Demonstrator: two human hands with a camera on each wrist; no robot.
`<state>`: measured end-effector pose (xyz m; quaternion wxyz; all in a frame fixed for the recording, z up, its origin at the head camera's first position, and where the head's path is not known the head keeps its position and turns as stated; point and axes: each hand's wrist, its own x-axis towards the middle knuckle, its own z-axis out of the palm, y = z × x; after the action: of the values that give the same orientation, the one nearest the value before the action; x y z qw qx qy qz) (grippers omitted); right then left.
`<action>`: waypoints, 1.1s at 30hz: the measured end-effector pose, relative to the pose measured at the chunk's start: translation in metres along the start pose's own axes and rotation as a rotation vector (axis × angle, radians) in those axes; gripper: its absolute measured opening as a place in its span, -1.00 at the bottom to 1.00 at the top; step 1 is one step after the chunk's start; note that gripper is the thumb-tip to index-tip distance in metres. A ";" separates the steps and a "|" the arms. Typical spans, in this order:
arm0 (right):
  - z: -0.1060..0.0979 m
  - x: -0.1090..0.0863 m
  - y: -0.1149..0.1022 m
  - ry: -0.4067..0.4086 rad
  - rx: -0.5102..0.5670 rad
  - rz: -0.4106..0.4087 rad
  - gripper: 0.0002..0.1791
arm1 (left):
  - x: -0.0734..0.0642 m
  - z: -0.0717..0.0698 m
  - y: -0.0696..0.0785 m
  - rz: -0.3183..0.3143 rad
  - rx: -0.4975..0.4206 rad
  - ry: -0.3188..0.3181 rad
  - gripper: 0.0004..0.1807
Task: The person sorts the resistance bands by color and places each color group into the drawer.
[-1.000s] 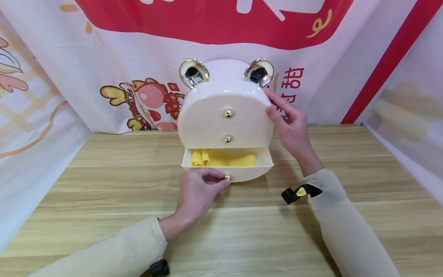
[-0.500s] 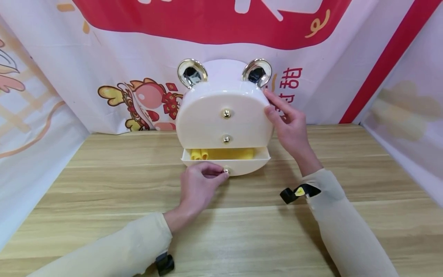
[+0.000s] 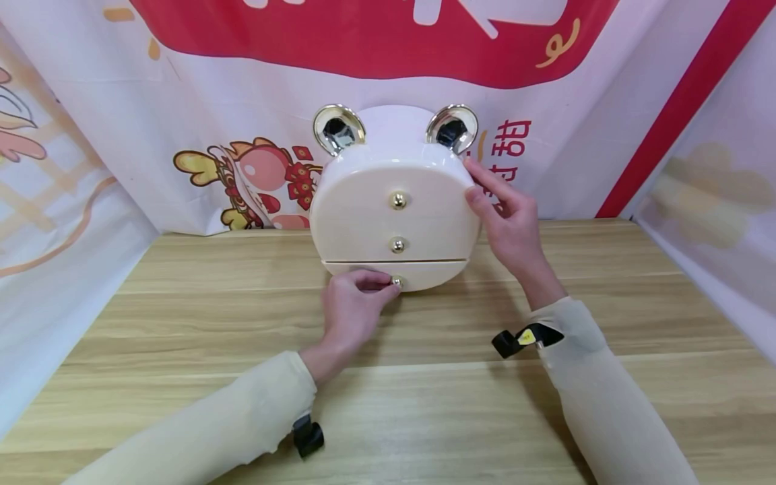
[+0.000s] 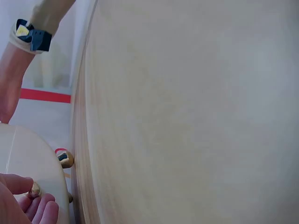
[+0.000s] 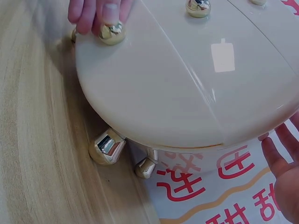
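A white rounded drawer box [image 3: 354,222] with gold knobs and two gold-rimmed round ears stands on the table before the backdrop. My left hand [image 3: 354,306] pinches the lowest gold knob [image 3: 397,281] between thumb and fingers. The bottom drawer [image 3: 433,275] sits nearly flush with the front, a thin dark line along its top edge; its inside is hidden. My right hand [image 3: 512,225] rests its straight fingers against the box's upper right side, also seen in the right wrist view, where gold feet [image 5: 107,147] show under the box.
The wood-grain table [image 3: 436,397] extends in front of the box. A printed fabric backdrop [image 3: 242,87] hangs close behind it, with more fabric at both sides. Black straps [image 3: 308,436] are worn at both wrists.
The bottom drawer has slid in with my left hand on its knob, so the yellow cloth-like rolls inside are out of sight. My right hand has stayed on the box's side.
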<state>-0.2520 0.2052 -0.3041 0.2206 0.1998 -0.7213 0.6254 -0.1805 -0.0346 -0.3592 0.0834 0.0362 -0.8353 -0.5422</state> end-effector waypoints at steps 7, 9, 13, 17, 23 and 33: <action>0.000 0.000 0.001 -0.006 -0.013 -0.001 -0.56 | 0.005 0.003 0.002 -0.032 0.006 0.021 -0.86; 0.000 0.000 0.001 -0.009 -0.016 0.000 -0.56 | 0.006 0.003 0.002 -0.039 0.004 0.022 -0.86; -0.001 -0.001 0.000 -0.015 -0.011 0.001 -0.55 | 0.008 0.003 0.002 -0.030 0.006 0.028 -0.86; -0.003 -0.001 0.001 -0.010 -0.004 0.000 -0.56 | 0.008 0.005 0.001 -0.006 0.010 0.021 -0.86; -0.006 -0.002 0.002 -0.011 0.015 -0.009 -0.56 | 0.007 0.007 0.000 0.029 0.018 0.015 -0.86; -0.015 -0.002 -0.005 -0.050 -0.005 -0.019 -0.55 | 0.001 -0.025 0.005 0.081 0.005 -0.070 -0.79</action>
<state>-0.2467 0.2197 -0.2997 0.2090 0.2219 -0.7262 0.6162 -0.1765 -0.0553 -0.3446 0.0759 -0.0164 -0.8399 -0.5372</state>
